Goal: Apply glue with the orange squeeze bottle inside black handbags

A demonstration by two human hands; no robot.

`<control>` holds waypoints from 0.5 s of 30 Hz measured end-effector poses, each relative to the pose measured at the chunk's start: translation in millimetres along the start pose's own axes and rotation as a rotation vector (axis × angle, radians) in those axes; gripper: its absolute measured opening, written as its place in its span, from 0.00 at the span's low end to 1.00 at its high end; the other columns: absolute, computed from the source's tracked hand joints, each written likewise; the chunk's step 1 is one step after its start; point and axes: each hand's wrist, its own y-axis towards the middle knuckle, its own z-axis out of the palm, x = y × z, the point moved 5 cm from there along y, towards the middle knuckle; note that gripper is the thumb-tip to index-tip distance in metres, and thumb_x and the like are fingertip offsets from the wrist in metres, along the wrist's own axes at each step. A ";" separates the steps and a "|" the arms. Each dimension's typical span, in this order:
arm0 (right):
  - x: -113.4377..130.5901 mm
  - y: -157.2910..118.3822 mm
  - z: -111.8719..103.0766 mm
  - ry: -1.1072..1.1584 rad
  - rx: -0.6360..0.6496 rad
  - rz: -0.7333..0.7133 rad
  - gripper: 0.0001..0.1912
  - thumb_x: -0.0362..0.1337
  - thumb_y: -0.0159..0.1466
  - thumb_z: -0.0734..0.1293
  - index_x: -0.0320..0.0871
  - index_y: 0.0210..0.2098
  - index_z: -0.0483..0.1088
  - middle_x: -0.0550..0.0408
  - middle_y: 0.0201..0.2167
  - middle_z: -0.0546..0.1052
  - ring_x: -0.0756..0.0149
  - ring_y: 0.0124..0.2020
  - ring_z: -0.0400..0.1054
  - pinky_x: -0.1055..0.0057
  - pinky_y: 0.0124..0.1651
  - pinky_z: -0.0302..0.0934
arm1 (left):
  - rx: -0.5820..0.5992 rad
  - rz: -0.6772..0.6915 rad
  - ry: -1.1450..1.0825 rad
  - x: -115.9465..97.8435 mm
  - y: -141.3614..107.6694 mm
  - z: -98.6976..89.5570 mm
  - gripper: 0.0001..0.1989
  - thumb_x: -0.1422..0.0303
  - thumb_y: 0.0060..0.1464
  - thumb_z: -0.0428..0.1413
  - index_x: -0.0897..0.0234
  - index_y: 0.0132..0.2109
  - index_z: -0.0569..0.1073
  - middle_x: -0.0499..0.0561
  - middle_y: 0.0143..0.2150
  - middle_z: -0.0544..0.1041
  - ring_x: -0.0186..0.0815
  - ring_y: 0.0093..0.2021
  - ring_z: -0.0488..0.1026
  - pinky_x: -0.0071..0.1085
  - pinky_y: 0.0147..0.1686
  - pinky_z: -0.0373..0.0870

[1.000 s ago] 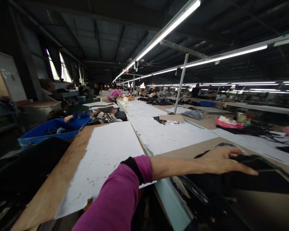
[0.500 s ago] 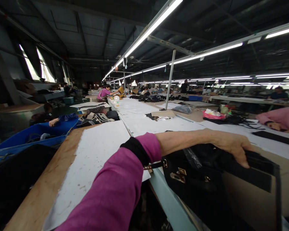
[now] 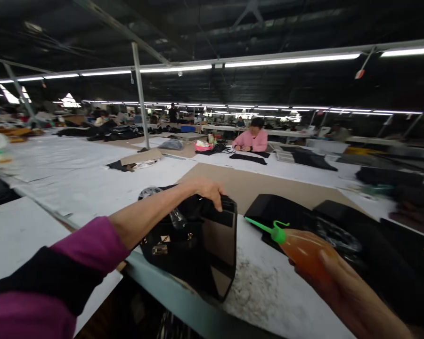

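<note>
Black handbag (image 3: 194,266) at 6 o'clock on worktable (image 3: 272,294). Done: metal clasp (image 3: 160,249) fitted. Probably remaining: brown side panel (image 3: 219,241), looks unfinished. Left hand (image 3: 209,190) grips handbag's top edge; right hand (image 3: 337,270), 4 o'clock, wrapped round squeeze bottle (image 3: 304,247), green nozzle (image 3: 263,226) apart from handbag.

Bright tube lights (image 3: 293,60) glare beneath a dim ceiling (image 3: 304,28), and the left edge is blurred.
</note>
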 end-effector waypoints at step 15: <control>43.9 6.0 30.1 -0.953 0.013 -0.654 0.33 0.47 0.48 0.75 0.47 0.51 0.66 0.54 0.42 0.75 0.62 0.40 0.71 0.80 0.40 0.66 | 0.115 -0.082 0.042 -4.0 16.9 8.9 0.10 0.70 0.31 0.62 0.63 0.28 0.77 0.45 0.21 0.74 0.33 0.24 0.70 0.24 0.22 0.65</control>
